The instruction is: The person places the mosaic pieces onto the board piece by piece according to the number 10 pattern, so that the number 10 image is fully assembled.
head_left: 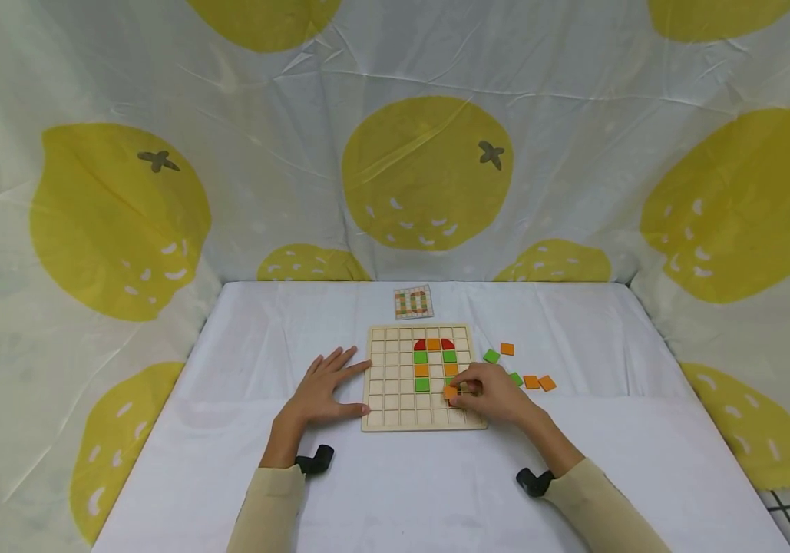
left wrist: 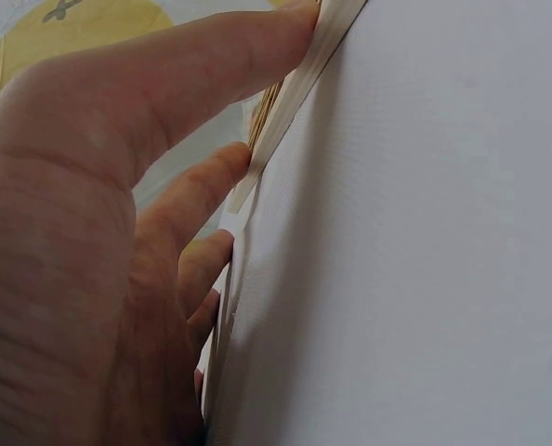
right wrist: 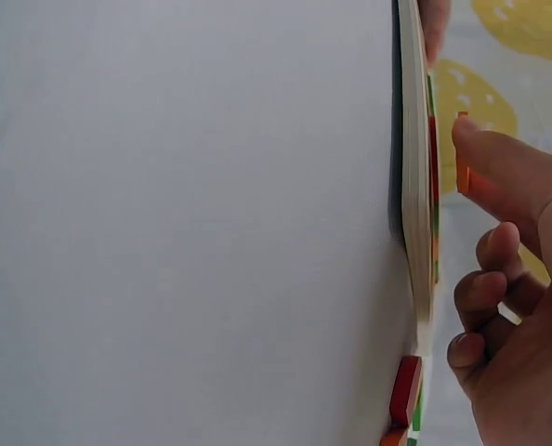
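Observation:
A wooden grid board (head_left: 384, 399) lies on the white cloth. Fingers spread, my left hand (head_left: 322, 392) touches the board's left edge with thumb and index finger; the left wrist view shows the thumb against the rim. Over the lower right of the board, my right hand (head_left: 494, 392) pinches an orange square tile (head_left: 450, 392) between thumb and finger. In the right wrist view this orange tile (right wrist: 463, 158) is held apart from the board. Green, orange and red rounded tiles (head_left: 420, 346) form an arch in the grid. My right fingers partly hide its right column.
Behind the board lies a small pattern card (head_left: 413, 302). Loose tiles are scattered to the right, among them a green tile (head_left: 491, 355) and an orange tile (head_left: 507, 349). A lemon-print cloth (head_left: 429, 177) hangs behind and beside the table.

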The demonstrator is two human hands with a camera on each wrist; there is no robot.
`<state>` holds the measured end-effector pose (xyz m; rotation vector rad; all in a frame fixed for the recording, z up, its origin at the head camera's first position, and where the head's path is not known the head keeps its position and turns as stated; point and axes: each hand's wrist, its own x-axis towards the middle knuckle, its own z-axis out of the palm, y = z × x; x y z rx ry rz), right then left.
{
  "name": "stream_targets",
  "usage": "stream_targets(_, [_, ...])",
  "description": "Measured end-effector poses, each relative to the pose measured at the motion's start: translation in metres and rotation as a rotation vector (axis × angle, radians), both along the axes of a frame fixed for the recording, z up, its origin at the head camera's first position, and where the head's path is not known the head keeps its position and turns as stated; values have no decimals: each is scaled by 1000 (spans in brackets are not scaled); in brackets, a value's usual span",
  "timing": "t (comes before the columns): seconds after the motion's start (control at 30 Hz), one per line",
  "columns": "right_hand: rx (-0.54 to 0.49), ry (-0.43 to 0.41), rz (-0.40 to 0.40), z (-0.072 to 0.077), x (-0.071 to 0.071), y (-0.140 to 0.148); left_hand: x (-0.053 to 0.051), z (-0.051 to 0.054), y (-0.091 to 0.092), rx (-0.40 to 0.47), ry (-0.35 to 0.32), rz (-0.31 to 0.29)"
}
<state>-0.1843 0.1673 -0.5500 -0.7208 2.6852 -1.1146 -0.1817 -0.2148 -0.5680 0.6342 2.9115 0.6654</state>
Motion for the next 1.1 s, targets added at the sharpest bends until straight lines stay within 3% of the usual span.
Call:
stream_targets(0.3, [56,3,19,-4,3,-13,0,-2,0,-6,0,3])
stream_targets(1.1, [29,-36,3,-7,4,-21,0,1,1,7,-16,1])
